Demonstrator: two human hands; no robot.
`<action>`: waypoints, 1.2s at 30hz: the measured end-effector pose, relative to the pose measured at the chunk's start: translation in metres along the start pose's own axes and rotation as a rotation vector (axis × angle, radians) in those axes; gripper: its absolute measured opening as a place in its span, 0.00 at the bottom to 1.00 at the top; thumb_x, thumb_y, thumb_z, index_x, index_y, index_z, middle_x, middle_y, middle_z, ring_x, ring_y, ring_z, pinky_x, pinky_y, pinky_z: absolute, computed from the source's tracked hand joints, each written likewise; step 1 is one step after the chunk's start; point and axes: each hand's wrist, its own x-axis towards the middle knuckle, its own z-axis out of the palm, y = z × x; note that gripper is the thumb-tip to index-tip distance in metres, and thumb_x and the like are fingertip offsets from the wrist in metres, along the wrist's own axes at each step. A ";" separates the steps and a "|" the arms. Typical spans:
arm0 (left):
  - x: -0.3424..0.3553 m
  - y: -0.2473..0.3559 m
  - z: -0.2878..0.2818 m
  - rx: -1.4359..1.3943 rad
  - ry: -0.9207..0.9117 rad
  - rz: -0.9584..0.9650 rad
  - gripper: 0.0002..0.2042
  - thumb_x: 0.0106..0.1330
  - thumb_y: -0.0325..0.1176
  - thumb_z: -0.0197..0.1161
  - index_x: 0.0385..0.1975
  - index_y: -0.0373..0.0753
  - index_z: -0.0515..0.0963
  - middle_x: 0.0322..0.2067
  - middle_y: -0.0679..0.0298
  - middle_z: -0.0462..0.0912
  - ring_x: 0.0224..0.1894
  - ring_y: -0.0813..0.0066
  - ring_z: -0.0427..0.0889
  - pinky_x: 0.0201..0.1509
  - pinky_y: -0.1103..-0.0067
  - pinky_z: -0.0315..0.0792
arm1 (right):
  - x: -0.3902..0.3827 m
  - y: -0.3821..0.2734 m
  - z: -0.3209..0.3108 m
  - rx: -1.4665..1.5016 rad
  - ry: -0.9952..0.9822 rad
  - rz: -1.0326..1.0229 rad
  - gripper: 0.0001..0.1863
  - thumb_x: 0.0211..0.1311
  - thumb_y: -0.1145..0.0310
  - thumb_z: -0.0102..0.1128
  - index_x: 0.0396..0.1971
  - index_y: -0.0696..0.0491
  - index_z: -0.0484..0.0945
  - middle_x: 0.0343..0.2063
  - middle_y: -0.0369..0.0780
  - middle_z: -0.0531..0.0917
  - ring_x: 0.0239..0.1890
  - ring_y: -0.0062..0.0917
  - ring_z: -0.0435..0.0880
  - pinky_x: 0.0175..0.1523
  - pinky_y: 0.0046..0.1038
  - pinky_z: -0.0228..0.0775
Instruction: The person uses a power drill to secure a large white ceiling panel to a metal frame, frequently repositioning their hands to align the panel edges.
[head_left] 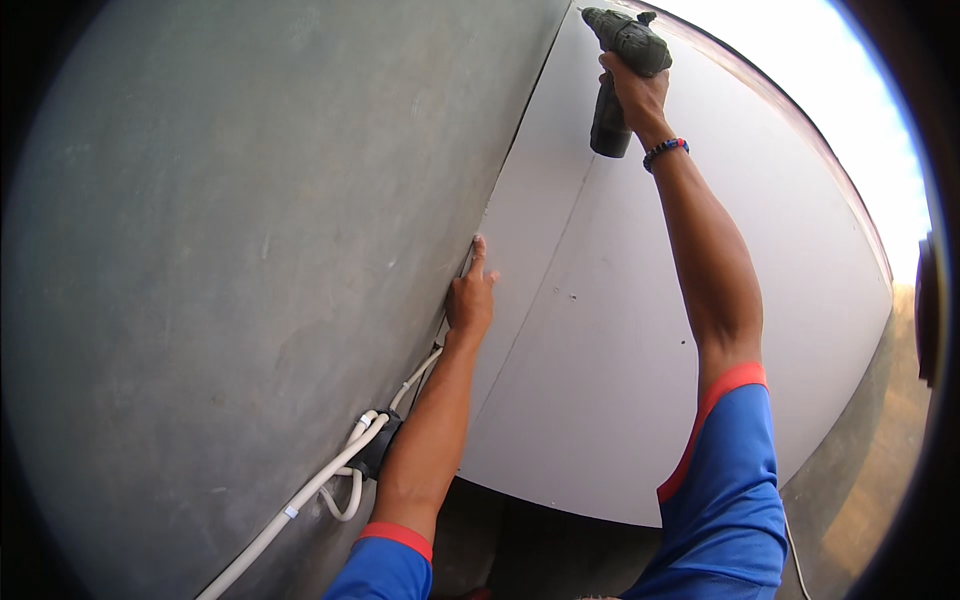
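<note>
My right hand [640, 95] is raised high and wrapped round the grip of a dark cordless drill [632, 42]. The drill's tip points up and left, close to the top left corner of a large white panel [620, 350]; whether it touches the panel I cannot tell. Lower down, my left hand [470, 297] rests at the panel's left edge, where it meets the grey wall [250, 220]. Its index finger stretches upward and the thumb stands apart; the other fingers are partly hidden. A faint line and a few small dark holes mark the panel.
White conduits [275, 525] run up the grey wall to a black junction box [375, 450] beside my left forearm. Bright daylight comes in past the panel's upper right edge. A thin white cable [795, 550] hangs at the lower right, near a brownish sunlit surface [880, 440].
</note>
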 end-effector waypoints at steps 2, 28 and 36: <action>0.001 0.000 -0.001 0.009 0.019 0.032 0.32 0.67 0.36 0.61 0.70 0.56 0.56 0.44 0.43 0.81 0.48 0.46 0.80 0.51 0.61 0.75 | -0.005 0.001 -0.005 0.064 -0.008 -0.055 0.13 0.50 0.73 0.68 0.37 0.58 0.79 0.27 0.37 0.82 0.25 0.23 0.83 0.34 0.28 0.78; -0.004 0.006 -0.009 -0.020 -0.016 0.014 0.33 0.66 0.33 0.62 0.70 0.50 0.57 0.52 0.41 0.76 0.54 0.43 0.76 0.56 0.62 0.74 | 0.002 -0.075 -0.020 -0.297 -0.331 0.176 0.13 0.56 0.65 0.62 0.37 0.56 0.76 0.31 0.39 0.80 0.32 0.24 0.79 0.39 0.30 0.76; 0.005 -0.007 -0.001 0.071 0.070 0.079 0.32 0.68 0.37 0.60 0.71 0.55 0.55 0.28 0.46 0.83 0.35 0.47 0.84 0.41 0.60 0.77 | 0.001 -0.113 -0.015 -0.327 -0.370 0.160 0.08 0.59 0.65 0.63 0.32 0.52 0.75 0.26 0.35 0.75 0.27 0.20 0.76 0.31 0.28 0.75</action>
